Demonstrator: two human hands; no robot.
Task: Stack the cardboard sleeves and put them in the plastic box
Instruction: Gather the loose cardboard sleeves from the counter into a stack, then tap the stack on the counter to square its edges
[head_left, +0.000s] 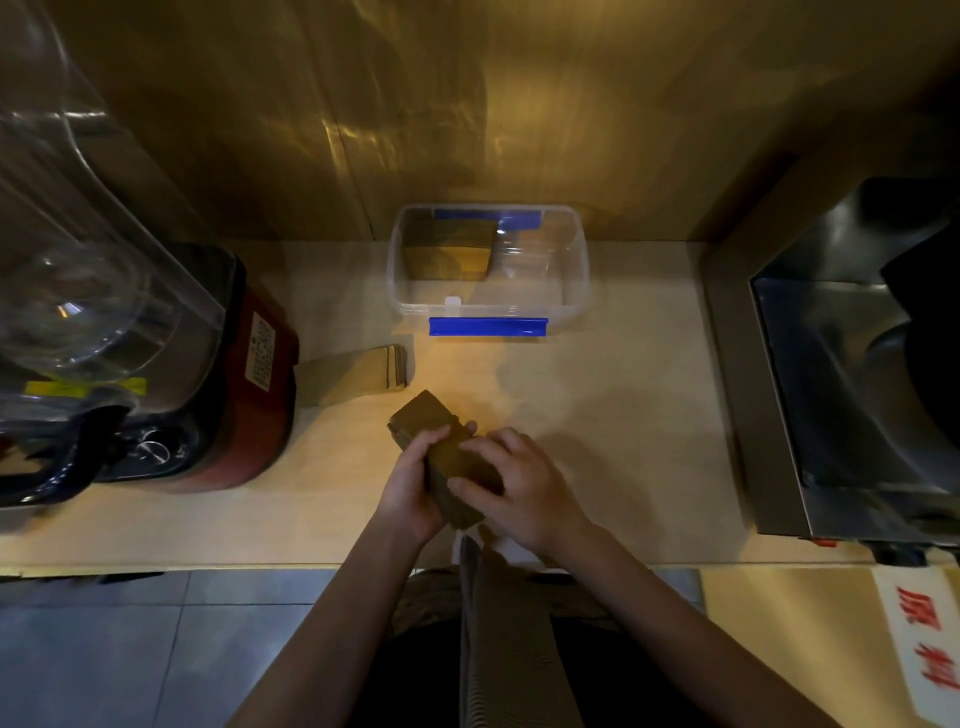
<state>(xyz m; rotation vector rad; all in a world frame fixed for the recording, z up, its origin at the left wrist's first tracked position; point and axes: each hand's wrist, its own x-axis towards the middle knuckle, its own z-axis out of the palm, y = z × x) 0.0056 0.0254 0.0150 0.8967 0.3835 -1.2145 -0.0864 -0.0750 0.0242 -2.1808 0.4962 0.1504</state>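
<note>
I hold a thick stack of brown cardboard sleeves (435, 422) just above the counter's near half, tilted away to the left. My left hand (410, 483) grips its left side and my right hand (524, 486) presses on its right side and top. A clear plastic box (571, 291) with blue clips stands at the back of the counter against the wall. Another stack of sleeves (449, 249) lies in the box's left half. A smaller loose pile of sleeves (358, 374) lies flat on the counter, left of my hands.
A blender with a red base (249, 395) and clear jug fills the left of the counter. A steel machine (852, 374) stands at the right. A long row of sleeves (498, 634) hangs over the counter's front edge below my hands.
</note>
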